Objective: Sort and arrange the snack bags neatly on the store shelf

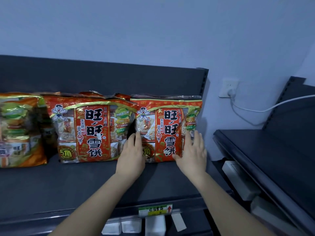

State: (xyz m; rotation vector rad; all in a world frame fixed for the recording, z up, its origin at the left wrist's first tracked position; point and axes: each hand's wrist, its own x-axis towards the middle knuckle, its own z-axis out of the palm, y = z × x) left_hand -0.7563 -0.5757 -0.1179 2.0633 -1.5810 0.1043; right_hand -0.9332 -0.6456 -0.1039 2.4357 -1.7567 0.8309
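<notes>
Red bag (167, 126): judged light, slippery (contents fragile); best held by side edges.
Left hand (132, 154), right hand (192, 150): straight fingers pressed against it.

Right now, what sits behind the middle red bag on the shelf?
The crumpled top of another bag sticks up behind the middle red bag, in front of the dark back panel. The front bag covers its body and hides whether more bags stand behind it.

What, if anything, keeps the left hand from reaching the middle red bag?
Probably nothing. The left hand rests on the right red bag's left edge, directly beside the middle red bag, with bare shelf in front of it.
</notes>
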